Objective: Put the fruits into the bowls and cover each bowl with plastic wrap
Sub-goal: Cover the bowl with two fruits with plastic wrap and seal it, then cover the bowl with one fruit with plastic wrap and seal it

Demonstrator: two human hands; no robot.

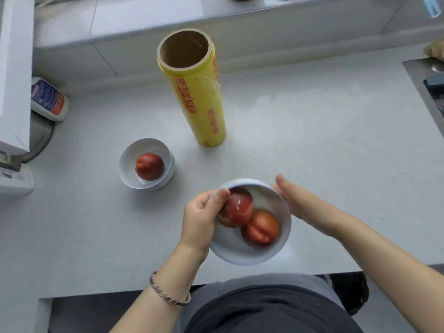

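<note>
Two fruits fill the near bowl as your left hand pinches its rim, your right hand flat against its side.

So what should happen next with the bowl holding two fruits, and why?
Probably press the shiny clear film down around the rim of the near round white bowl. The film seems to lie over its two red fruits. The left grip pinches the rim and the right grip rests flat against the side, so both are placed for sealing.
</note>
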